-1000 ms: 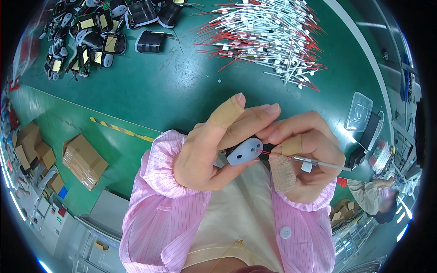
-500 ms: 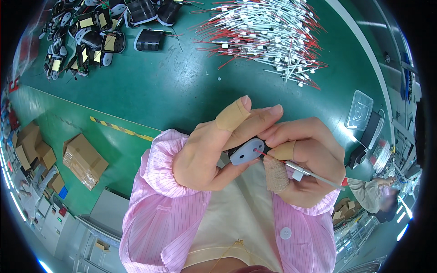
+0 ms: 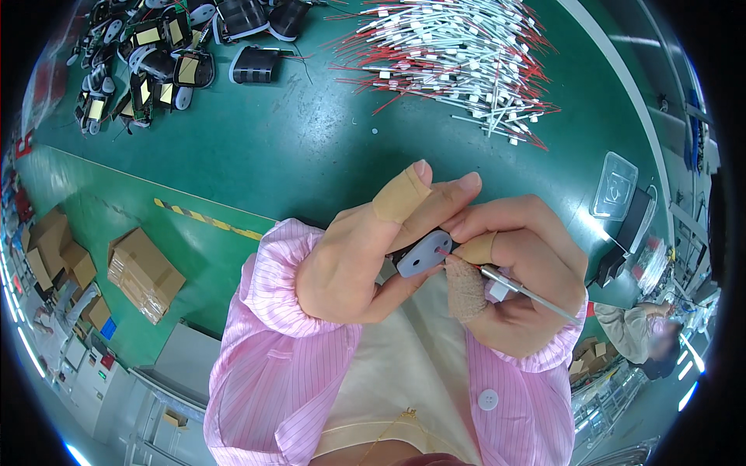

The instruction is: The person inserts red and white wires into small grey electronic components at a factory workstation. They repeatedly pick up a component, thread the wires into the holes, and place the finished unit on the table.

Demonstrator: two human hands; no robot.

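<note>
My left hand (image 3: 342,268) is closed around a small black device with a grey oval end cap (image 3: 418,258), which has a few round holes and faces me. Tan tape wraps one of its fingers. My right hand (image 3: 536,268), also with wrapped fingertips, pinches a wire lead (image 3: 540,300) with a pale grey sleeve and a white tag. The lead's thin red tip meets the cap at one of its holes. How deep it goes in cannot be made out. Fingers of both hands meet at the device and hide its far side.
On the green table (image 3: 256,147), a heap of white-sleeved red wire leads (image 3: 466,70) lies at the far middle. Black devices (image 3: 155,70) pile up far left, one lying apart (image 3: 255,65). A clear plastic box (image 3: 614,186) sits at right. Cardboard boxes (image 3: 144,272) are on the floor left.
My right hand and the wire lead have shifted slightly left, closer to the end cap. Less of the red tip shows, and the device has moved a little to the right and up.
</note>
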